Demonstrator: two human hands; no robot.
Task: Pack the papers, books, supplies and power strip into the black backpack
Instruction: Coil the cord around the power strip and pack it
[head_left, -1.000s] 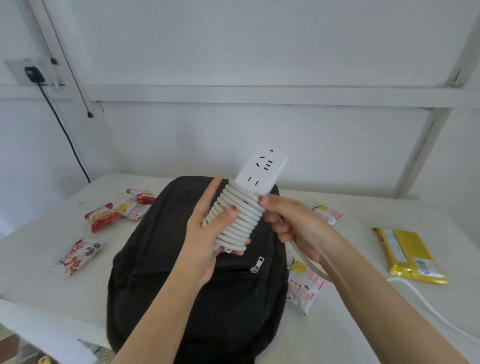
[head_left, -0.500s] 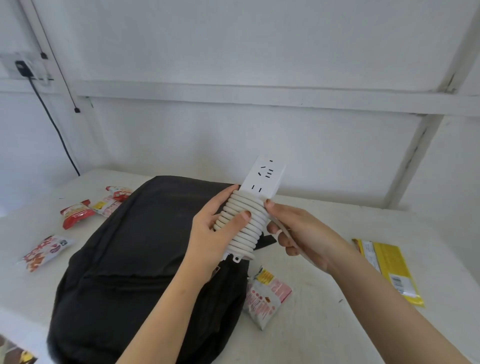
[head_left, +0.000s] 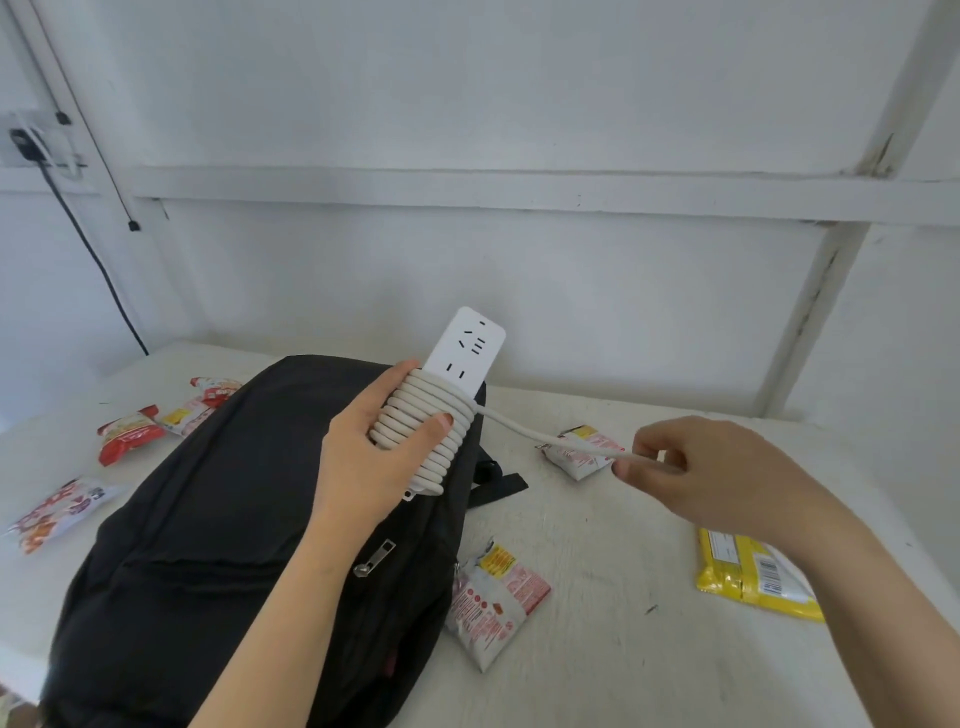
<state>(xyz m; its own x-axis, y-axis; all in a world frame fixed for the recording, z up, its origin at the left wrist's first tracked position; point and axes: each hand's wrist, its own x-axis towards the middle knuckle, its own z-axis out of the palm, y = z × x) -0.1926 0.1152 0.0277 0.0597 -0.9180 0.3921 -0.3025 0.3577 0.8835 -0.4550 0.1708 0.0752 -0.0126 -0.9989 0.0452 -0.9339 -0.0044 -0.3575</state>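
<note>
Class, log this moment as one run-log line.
left hand: grips coiled power strip above black backpack | right hand: pinches free cord, taut | packed: no

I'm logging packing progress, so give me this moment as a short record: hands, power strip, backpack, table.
left hand: grips the power strip round its wound cord, above the backpack
right hand: pinches the free stretch of cord, drawn out to the right
power strip: not yet in the backpack
backpack: black, lying on the table
table: snack packets around the backpack, yellow packet at right
</note>
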